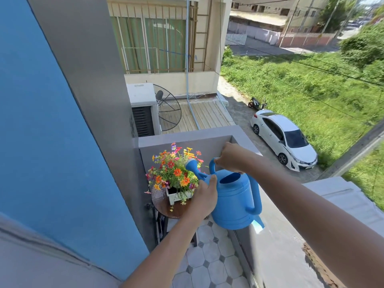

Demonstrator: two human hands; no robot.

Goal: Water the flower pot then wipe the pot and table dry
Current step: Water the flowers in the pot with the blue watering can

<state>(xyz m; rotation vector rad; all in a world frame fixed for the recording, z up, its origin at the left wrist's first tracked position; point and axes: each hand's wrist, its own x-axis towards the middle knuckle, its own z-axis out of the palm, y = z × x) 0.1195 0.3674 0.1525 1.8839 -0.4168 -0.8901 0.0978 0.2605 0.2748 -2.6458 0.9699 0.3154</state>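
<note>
While the balcony wall [187, 142] closed off the corner, a blue watering can [234, 198] hung in the air just beside a small round table [166, 208]. It looked like stiff, smooth plastic, likely heavy if full, and best carried by the top handle with a steadying palm on its body. On the table stood the white flower pot [178, 196], light and easily tipped, its bright flowers [174, 169] under the can's rose [191, 163]. The right hand [230, 156] was curled closed around the top handle. The left hand [204, 196] lay spread, pressed against the can's side near the spout.
</note>
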